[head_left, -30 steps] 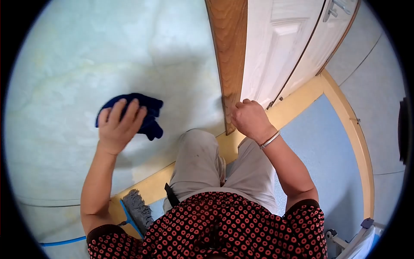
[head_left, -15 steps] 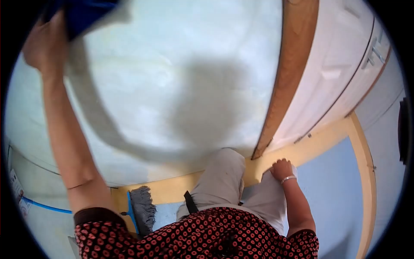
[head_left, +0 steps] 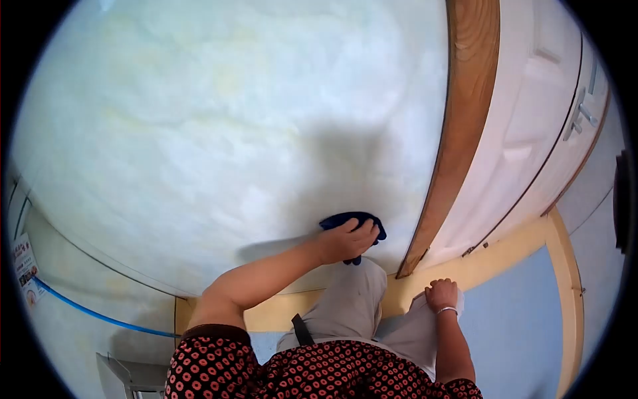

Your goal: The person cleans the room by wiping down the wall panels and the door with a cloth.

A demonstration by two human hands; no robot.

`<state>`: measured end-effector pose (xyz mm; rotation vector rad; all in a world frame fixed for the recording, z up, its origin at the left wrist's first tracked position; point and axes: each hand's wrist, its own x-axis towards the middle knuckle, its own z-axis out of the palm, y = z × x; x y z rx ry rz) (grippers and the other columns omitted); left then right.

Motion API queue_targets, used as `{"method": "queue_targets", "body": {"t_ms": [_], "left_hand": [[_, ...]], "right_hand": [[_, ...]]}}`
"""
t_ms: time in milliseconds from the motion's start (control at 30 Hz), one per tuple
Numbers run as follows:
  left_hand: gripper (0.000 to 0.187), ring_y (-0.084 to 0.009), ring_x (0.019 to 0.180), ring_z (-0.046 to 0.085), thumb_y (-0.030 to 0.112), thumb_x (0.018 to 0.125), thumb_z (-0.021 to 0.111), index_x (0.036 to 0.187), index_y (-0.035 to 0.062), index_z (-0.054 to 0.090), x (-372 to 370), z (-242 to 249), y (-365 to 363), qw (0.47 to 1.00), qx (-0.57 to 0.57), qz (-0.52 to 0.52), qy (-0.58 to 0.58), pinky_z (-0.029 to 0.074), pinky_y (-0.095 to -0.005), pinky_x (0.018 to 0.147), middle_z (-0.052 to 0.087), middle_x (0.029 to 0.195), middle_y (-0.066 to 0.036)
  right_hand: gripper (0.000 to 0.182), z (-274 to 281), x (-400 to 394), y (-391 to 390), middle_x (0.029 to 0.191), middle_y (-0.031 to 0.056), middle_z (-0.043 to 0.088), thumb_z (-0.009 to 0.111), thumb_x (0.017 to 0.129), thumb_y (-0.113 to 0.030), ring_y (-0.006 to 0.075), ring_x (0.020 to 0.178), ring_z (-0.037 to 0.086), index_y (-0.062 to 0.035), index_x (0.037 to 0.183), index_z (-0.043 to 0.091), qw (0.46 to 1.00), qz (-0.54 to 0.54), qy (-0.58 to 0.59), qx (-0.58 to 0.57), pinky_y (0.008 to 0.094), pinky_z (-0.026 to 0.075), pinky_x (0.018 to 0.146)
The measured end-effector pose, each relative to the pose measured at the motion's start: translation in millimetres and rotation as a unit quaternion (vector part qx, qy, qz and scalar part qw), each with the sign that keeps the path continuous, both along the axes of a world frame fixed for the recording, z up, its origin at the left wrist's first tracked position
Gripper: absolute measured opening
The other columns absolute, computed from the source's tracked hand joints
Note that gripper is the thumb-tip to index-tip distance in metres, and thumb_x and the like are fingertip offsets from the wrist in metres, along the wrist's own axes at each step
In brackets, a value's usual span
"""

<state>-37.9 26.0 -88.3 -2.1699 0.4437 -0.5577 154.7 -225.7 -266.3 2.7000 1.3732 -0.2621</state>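
Note:
My left hand [head_left: 347, 241] is closed on a dark blue cloth [head_left: 352, 218], which it presses low against the pale, marbled wall [head_left: 199, 166]. Part of the cloth sticks out past the fingers, just above my bent left knee [head_left: 345, 299]. My right hand [head_left: 441, 294], with a light bracelet at the wrist, rests on my other knee in light grey trousers [head_left: 405, 326]. Its fingers lie bent over the knee and hold nothing that I can see.
A brown wooden post [head_left: 468, 100] borders the wall on the right, beside a white panelled door [head_left: 531, 126] with a metal handle [head_left: 581, 116]. Yellow trim [head_left: 492, 246] edges the blue floor [head_left: 512, 299]. At left are a blue pole [head_left: 100, 316] and a printed sheet [head_left: 25, 266].
My left hand has swept the blue cloth from the upper left of the wall down and right, near my knee. My right hand stays on the other knee. The grey mop head has left view.

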Motion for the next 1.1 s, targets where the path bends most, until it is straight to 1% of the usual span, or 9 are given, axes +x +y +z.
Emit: {"method": "queue_targets", "body": {"t_ms": [200,300,367,467,533,733,867,900,1100], "left_hand": [[0.020,-0.0206,0.099,0.050,0.020,0.069,0.065,0.088,0.0270,0.065,-53.7,142.5,5.6,0.977,-0.042,0.080,-0.191,0.041,-0.0318,0.070,0.056,0.105,0.004],[0.023,-0.0219,0.095,0.055,0.012,0.062,0.067,0.083,0.0199,0.067,-87.7,257.7,24.3,0.930,0.065,0.060,-0.358,0.045,-0.0354,0.072,0.062,0.093,-0.002],[0.034,-0.0249,0.096,0.055,0.005,0.061,0.064,0.092,0.0166,0.067,-117.5,319.5,38.5,0.841,0.084,0.147,-0.515,0.044,-0.0351,0.081,0.061,0.101,-0.004],[0.038,-0.0281,0.101,0.050,0.007,0.072,0.060,0.107,0.0195,0.062,-135.2,376.2,53.1,0.711,-0.073,0.149,-0.683,0.043,-0.0371,0.086,0.057,0.111,-0.004],[0.038,-0.0281,0.101,0.049,0.010,0.071,0.060,0.108,0.0207,0.062,-132.1,378.5,61.3,0.692,-0.026,0.179,-0.699,0.043,-0.0372,0.086,0.056,0.113,-0.005],[0.029,-0.0293,0.095,0.054,0.020,0.066,0.063,0.093,0.0098,0.068,-129.5,308.9,53.2,0.869,0.119,0.071,-0.475,0.042,-0.0369,0.084,0.061,0.102,-0.010],[0.038,-0.0329,0.100,0.051,0.036,0.080,0.054,0.100,0.0040,0.063,-137.1,310.4,56.4,0.887,0.097,0.097,-0.440,0.038,-0.0411,0.089,0.058,0.109,-0.016],[0.032,-0.0321,0.093,0.053,0.024,0.068,0.060,0.095,0.0074,0.066,-133.2,311.9,55.6,0.883,0.108,0.081,-0.450,0.042,-0.0387,0.084,0.060,0.103,-0.014],[0.032,-0.0305,0.094,0.053,0.027,0.071,0.059,0.095,0.0081,0.066,-134.2,310.8,63.9,0.879,0.117,0.063,-0.458,0.040,-0.0374,0.085,0.060,0.104,-0.013]], "right_hand": [[0.028,-17.6,3.9,0.2,0.091,0.0053,0.066,0.057,0.078,-0.038,0.0222,0.092,0.057,-0.0155,0.091,0.068,1.000,0.005,0.006,0.024,0.0379,0.041,0.081],[0.028,-15.5,2.9,1.8,0.091,0.0052,0.066,0.057,0.078,-0.038,0.0222,0.092,0.057,-0.0153,0.090,0.069,0.999,0.009,0.004,0.030,0.0379,0.040,0.082],[0.028,-19.1,3.0,2.6,0.091,0.0053,0.066,0.057,0.077,-0.038,0.0222,0.092,0.057,-0.0153,0.089,0.069,0.999,0.010,0.001,0.036,0.0380,0.040,0.082],[0.029,-25.5,4.1,4.0,0.090,0.0055,0.066,0.057,0.077,-0.039,0.0223,0.092,0.057,-0.0146,0.088,0.069,0.999,0.014,-0.011,0.047,0.0385,0.041,0.081],[0.032,-22.8,2.8,7.7,0.090,0.0061,0.065,0.057,0.078,-0.042,0.0240,0.095,0.056,-0.0127,0.087,0.068,1.000,0.024,0.005,0.008,0.0426,0.038,0.085],[0.035,-20.2,0.4,10.4,0.092,0.0068,0.065,0.054,0.079,-0.044,0.0243,0.096,0.056,-0.0130,0.087,0.068,0.998,0.053,0.020,-0.002,0.0436,0.039,0.087],[0.032,-4.4,-2.8,20.1,0.085,0.0072,0.066,0.054,0.076,-0.041,0.0252,0.088,0.058,-0.0134,0.082,0.069,0.991,0.128,0.029,0.040,0.0406,0.042,0.079],[0.032,-0.7,-4.7,27.1,0.084,0.0072,0.066,0.054,0.076,-0.041,0.0253,0.088,0.058,-0.0133,0.082,0.068,0.987,0.151,0.036,0.052,0.0405,0.043,0.078],[0.029,10.8,-29.9,69.6,0.081,0.0075,0.065,0.054,0.073,-0.039,0.0260,0.084,0.059,-0.0135,0.079,0.067,0.952,0.283,0.099,0.062,0.0400,0.045,0.073]]}}
